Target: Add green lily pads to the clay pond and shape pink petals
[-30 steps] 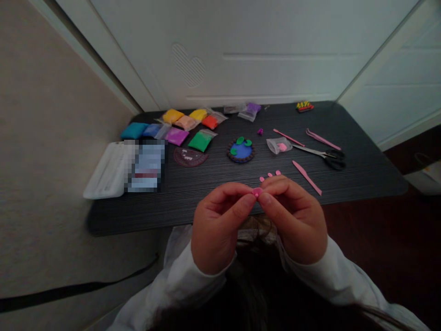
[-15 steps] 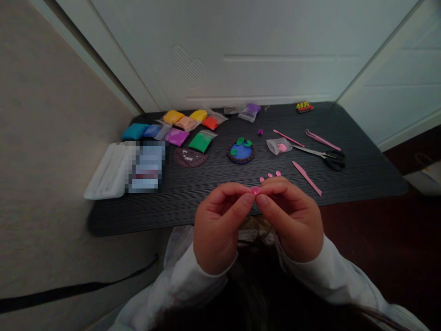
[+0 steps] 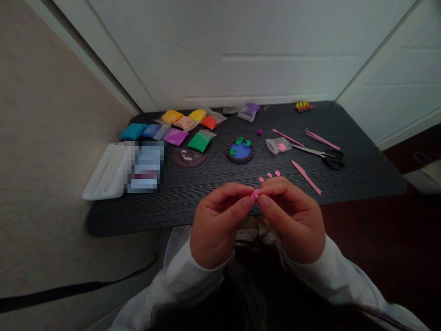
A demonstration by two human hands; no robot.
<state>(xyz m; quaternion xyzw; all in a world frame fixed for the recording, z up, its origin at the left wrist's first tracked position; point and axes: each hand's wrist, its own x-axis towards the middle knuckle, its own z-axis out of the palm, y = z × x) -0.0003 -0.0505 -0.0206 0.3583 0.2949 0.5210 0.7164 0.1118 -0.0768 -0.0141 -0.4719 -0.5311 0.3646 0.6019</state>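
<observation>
Between the fingertips of my left hand (image 3: 220,225) and my right hand (image 3: 292,220) is a small folded piece of pink clay (image 3: 255,194). Both hands are closed in a pinch on it, just above the table's near edge. Right beyond my right fingers, three flat pink clay discs (image 3: 269,175) lie in a row on the dark table. Farther off sits a round clay pond (image 3: 241,151), blue inside with a brown beaded rim and green leaf shapes. An open clear bag with pink clay (image 3: 281,147) lies to its right.
On the right are a pink clay knife (image 3: 306,177), black-handled scissors (image 3: 324,153), pink tweezers (image 3: 323,139) and a thin pink tool (image 3: 288,137). Bags of coloured clay (image 3: 201,140), a half-round protractor (image 3: 189,157) and a white tray (image 3: 110,170) occupy the left. A white panel borders the back.
The pink piece has gone from a wider, cupped shape to a narrower folded one between my fingertips. My hands stay in nearly the same place. The discs and tools have not moved.
</observation>
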